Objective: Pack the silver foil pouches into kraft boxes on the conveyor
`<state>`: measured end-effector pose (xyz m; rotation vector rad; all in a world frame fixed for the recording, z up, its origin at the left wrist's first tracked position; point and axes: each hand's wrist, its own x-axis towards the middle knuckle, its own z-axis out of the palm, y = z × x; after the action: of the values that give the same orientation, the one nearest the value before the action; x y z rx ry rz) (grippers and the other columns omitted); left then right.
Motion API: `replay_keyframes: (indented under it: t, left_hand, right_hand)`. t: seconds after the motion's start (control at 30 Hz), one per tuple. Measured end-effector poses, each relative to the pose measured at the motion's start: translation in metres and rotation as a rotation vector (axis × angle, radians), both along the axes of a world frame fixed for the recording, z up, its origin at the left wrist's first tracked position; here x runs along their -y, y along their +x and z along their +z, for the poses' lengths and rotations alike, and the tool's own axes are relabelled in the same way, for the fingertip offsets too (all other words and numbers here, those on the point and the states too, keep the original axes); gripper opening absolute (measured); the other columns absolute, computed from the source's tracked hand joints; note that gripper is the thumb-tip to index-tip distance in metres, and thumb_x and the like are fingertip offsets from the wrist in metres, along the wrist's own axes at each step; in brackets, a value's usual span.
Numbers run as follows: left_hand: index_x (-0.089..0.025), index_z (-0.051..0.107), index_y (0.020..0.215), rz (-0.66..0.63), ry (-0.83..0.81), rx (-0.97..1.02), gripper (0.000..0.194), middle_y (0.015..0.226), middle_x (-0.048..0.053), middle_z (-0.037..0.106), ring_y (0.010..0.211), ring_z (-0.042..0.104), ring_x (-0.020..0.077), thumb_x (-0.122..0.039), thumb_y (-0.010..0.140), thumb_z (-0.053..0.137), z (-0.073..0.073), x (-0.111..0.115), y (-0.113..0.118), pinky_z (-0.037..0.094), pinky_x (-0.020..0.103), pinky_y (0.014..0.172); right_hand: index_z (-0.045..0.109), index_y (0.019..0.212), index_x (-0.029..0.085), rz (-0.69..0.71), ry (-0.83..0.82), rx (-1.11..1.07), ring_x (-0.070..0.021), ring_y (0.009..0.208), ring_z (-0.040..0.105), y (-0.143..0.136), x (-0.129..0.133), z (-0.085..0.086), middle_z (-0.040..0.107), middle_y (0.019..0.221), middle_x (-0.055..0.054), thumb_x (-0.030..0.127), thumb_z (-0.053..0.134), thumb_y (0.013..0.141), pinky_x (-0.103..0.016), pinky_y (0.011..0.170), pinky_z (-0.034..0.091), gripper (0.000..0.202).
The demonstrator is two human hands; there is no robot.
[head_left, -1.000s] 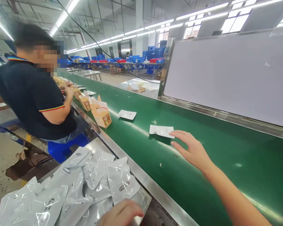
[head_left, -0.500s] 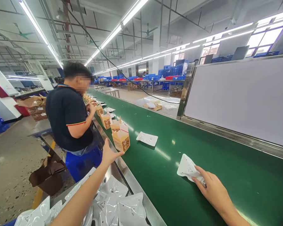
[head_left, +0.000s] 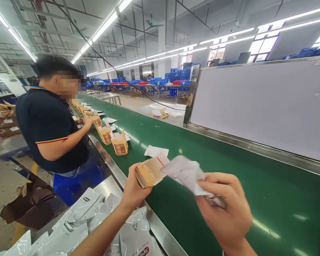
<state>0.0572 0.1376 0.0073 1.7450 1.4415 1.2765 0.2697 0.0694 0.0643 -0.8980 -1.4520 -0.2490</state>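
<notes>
An open yellow and brown carton (head_left: 149,172) is gripped in my left hand (head_left: 134,188), tilted with its open top and flaps toward the right. My right hand (head_left: 226,206) pinches a white pouch (head_left: 185,172), slightly blurred, whose far end meets the carton's raised flap. Whether the pouch is inside the carton's mouth I cannot tell. Behind the carton, another white pouch (head_left: 156,151) lies flat on the green belt (head_left: 197,227). Several open cartons (head_left: 120,144) stand in a row along the belt's left edge.
Many white pouches (head_left: 77,227) are piled in a metal tray below my left forearm. A person in a dark shirt (head_left: 50,121) sits at the left, hands at the cartons. A white panel (head_left: 261,103) borders the belt's far side. A brown box (head_left: 26,209) is on the floor.
My left hand has taken hold of the nearest carton, lifted it off the belt and tipped it. My right hand has raised its pouch and brought it left to the carton. The view has turned right.
</notes>
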Motion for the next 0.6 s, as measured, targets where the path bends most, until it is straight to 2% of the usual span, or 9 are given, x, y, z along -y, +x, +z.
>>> replay_keyframes:
  t: [0.07,0.13,0.23,0.33,0.43,0.53,0.6]
  left_hand:
    - [-0.022,0.039,0.119,-0.04,0.016,-0.008,0.067,0.117,0.007,0.052,0.111,0.054,0.0254,-0.017,0.059,0.069,0.004,0.024,0.01,0.044,0.042,0.095]
    - [-0.022,0.037,0.121,-0.027,0.055,-0.023,0.068,0.121,0.008,0.051,0.114,0.053,0.0267,-0.019,0.061,0.07,0.006,0.041,0.016,0.044,0.043,0.096]
    - [-0.024,0.035,0.126,-0.013,0.18,-0.132,0.07,0.126,0.01,0.05,0.118,0.051,0.0282,-0.018,0.065,0.069,0.001,0.058,0.023,0.043,0.046,0.098]
    - [-0.024,0.031,0.13,-0.02,0.312,-0.26,0.075,0.126,0.012,0.051,0.118,0.051,0.0298,-0.013,0.065,0.067,-0.009,0.066,0.03,0.043,0.05,0.097]
    - [-0.023,0.03,0.131,-0.012,0.392,-0.324,0.074,0.127,0.015,0.051,0.119,0.05,0.0318,-0.013,0.067,0.066,-0.016,0.069,0.036,0.042,0.054,0.096]
    - [-0.022,0.035,0.128,-0.006,0.42,-0.335,0.066,0.125,0.015,0.053,0.117,0.052,0.0307,-0.013,0.07,0.064,-0.017,0.069,0.038,0.044,0.052,0.094]
    - [-0.023,0.039,0.126,-0.02,0.44,-0.326,0.062,0.125,0.014,0.054,0.117,0.051,0.0296,-0.01,0.07,0.061,-0.017,0.071,0.039,0.044,0.05,0.095]
  right_hand:
    - [0.059,0.086,0.023,0.095,0.014,0.112,-0.014,0.079,0.059,-0.007,0.005,0.001,0.052,0.081,-0.002,0.0,0.058,0.077,-0.025,0.064,0.05,0.025]
    - [0.058,0.084,0.021,0.137,-0.039,0.272,-0.014,0.076,0.059,-0.007,0.011,-0.002,0.054,0.077,-0.002,-0.002,0.051,0.079,-0.024,0.061,0.051,0.024]
    - [0.061,0.083,0.016,0.038,-0.129,0.529,-0.0149,0.069,0.057,-0.001,0.025,-0.004,0.06,0.077,-0.006,-0.002,0.045,0.081,-0.025,0.056,0.049,0.024]
    - [0.065,0.083,0.012,-0.124,-0.171,0.704,-0.0178,0.066,0.061,0.0,0.041,-0.003,0.063,0.075,-0.008,-0.003,0.036,0.08,-0.026,0.051,0.049,0.032]
    - [0.067,0.083,0.009,-0.197,-0.127,0.82,-0.021,0.073,0.065,-0.002,0.057,-0.003,0.067,0.077,-0.011,-0.002,0.03,0.077,-0.026,0.053,0.052,0.039]
    - [0.068,0.089,0.009,-0.139,-0.021,0.913,-0.0239,0.08,0.067,0.003,0.071,-0.002,0.07,0.084,-0.012,0.004,0.034,0.082,-0.028,0.064,0.056,0.036]
    - [0.068,0.094,0.01,-0.075,-0.012,0.949,-0.0261,0.084,0.066,0.009,0.078,-0.001,0.07,0.088,-0.012,0.008,0.039,0.084,-0.031,0.07,0.057,0.031]
